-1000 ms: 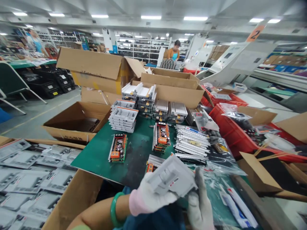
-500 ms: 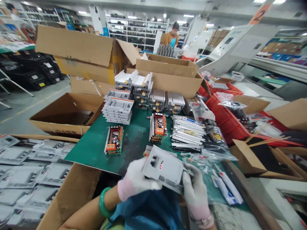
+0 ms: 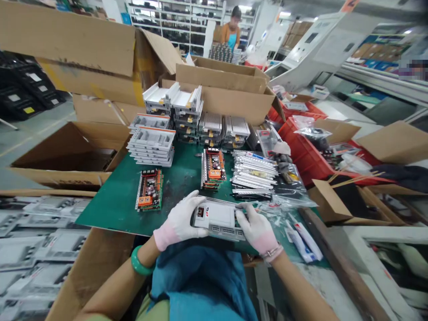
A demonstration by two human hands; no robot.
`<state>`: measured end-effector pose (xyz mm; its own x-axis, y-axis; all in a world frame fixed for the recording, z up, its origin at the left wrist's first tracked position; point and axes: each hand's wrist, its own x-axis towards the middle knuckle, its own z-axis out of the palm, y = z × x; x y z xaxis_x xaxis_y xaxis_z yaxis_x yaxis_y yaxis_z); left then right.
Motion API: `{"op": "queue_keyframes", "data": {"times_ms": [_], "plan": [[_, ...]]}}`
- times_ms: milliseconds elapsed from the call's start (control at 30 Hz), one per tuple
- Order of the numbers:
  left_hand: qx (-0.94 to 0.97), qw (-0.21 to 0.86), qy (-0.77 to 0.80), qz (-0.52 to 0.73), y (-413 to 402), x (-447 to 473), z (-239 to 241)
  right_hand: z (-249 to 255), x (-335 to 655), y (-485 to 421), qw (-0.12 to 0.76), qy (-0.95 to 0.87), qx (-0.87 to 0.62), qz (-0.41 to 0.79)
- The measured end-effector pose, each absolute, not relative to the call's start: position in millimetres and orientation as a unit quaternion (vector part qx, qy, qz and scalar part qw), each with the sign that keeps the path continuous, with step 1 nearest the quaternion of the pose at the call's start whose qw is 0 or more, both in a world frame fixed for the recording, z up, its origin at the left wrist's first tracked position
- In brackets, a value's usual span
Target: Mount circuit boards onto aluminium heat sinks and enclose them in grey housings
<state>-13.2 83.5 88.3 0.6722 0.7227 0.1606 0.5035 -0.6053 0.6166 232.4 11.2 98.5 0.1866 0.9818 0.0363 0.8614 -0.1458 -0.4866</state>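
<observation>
Both my hands wear white gloves and grip a grey plastic module [image 3: 216, 218] lying flat at the near edge of the green mat [image 3: 117, 205]. My left hand [image 3: 180, 220] wraps round its left end. My right hand [image 3: 254, 227] clasps its right end. Just beyond lie two circuit boards with orange parts, the left board [image 3: 149, 189] and a small stack [image 3: 212, 168]. A pile of metal strips [image 3: 253, 174] lies to the right of them.
Stacked grey covers [image 3: 152, 145] and heat sinks [image 3: 209, 125] stand at the mat's back. Open cardboard boxes [image 3: 70, 154] flank the left; a box of grey modules [image 3: 36, 249] sits near left. Red bins [image 3: 304, 151] and plastic bags lie right. A person [image 3: 230, 31] works far behind.
The module has come down from a raised, tilted hold to lie flat on the mat's near edge. Both hands stayed on it; the view has tilted downward.
</observation>
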Motion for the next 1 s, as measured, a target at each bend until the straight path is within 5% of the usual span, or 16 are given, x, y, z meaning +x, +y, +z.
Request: {"op": "queue_keyframes", "data": {"times_ms": [267, 433, 700, 1000], "plan": [[0.881, 0.274, 0.328, 0.201, 92, -18, 78, 86, 228, 9, 0.136, -0.635, -0.757, 0.064], [0.904, 0.231, 0.29, 0.213, 97, -18, 81, 82, 226, -6, 0.219, -0.748, -0.61, -0.139], [0.92, 0.176, 0.272, 0.223, 72, -24, 91, 48, 217, -41, 0.25, -0.811, -0.47, -0.243], [0.944, 0.047, 0.133, 0.299, 64, -30, 99, 84, 229, -33, 0.326, -0.813, -0.451, -0.174]]}}
